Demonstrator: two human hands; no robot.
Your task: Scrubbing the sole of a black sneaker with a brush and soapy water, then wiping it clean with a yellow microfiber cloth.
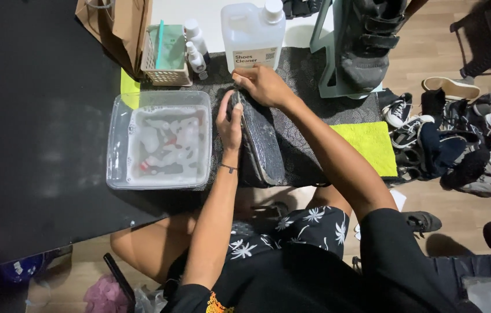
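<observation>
Both forearms reach forward; left hand and right hand, fingers closed, grip dark sole-up shoe on black tabletop, beside clear plastic tub of soapy water. Scrubbing step, apparently.

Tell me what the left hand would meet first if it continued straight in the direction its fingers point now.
Probably the right hand, just beyond the left hand over the dark shoe. Farther along stands the white jug, though depth is unclear.
</observation>
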